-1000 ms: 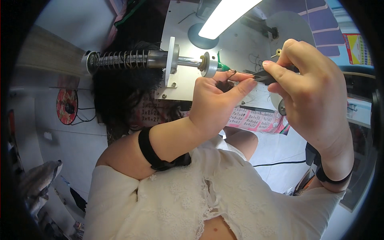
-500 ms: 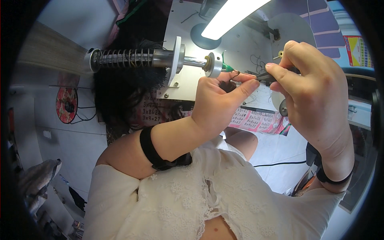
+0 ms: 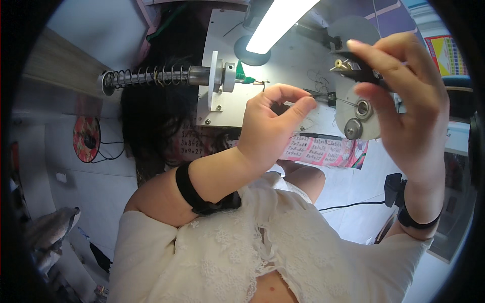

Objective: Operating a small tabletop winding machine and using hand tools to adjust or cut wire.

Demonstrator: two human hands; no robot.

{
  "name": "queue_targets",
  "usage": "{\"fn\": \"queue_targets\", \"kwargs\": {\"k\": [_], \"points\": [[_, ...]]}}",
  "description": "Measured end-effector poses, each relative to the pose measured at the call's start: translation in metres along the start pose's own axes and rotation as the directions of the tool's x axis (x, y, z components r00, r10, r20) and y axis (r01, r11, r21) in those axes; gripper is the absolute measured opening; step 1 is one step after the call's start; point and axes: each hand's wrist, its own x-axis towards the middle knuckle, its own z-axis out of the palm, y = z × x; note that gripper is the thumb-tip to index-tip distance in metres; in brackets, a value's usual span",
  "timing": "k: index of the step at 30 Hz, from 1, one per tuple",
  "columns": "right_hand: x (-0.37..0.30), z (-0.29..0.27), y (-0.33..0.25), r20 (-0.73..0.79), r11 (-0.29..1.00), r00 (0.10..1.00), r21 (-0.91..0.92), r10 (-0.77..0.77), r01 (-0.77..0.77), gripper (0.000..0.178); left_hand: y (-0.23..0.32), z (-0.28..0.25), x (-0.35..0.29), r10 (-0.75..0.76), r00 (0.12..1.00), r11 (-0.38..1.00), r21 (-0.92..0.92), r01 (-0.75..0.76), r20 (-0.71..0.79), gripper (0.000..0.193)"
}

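Note:
My left hand is closed, thumb and index fingertips close together, with a tuft of dark strands held inside the curled fingers. Just left of it is a green-wrapped tip with a thin brownish end, at the end of a metal shaft with a coil spring. The shaft passes through a white bracket. My right hand grips a small black two-armed tool, its arms spread apart. Fingers partly cover this tool, so its exact kind cannot be told.
A bright lamp hangs over the white machine plate. A grey disc and metal knobs sit at the right. Long black hair hangs on the left. A printed pink sheet lies along the near edge.
My right hand has moved up and right, away from my left hand, and the black tool's arms have spread. The shaft has drawn back left, leaving the green tip apart from my left fingers.

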Motion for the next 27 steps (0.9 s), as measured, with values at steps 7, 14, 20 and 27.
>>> {"fn": "queue_targets", "kwargs": {"k": [7, 14, 20, 27], "points": [[-0.071, -0.008, -0.005, -0.198, 0.977, 0.958, 0.085, 0.208, -0.195, 0.045, 0.006, 0.006, 0.002, 0.1, 0.993, 0.972, 0.205, -0.111, 0.059, 0.02], [-0.152, 0.103, -0.067, -0.091, 0.546, 0.75, 0.743, 0.655, -0.386, 0.039, 0.021, 0.0, -0.01, 0.283, 0.957, 0.788, 0.556, -0.265, 0.055, 0.021], [-0.157, 0.233, -0.082, -0.021, 0.517, 0.714, 0.704, 0.7, -0.487, 0.028, 0.031, 0.005, -0.028, 0.236, 0.972, 0.755, 0.626, -0.195, 0.018, 0.019], [-0.133, 0.263, -0.107, -0.031, 0.515, 0.709, 0.71, 0.705, -0.481, 0.034, 0.072, -0.011, -0.068, 0.124, 0.992, 0.628, 0.777, -0.049, -0.037, 0.019]]}}
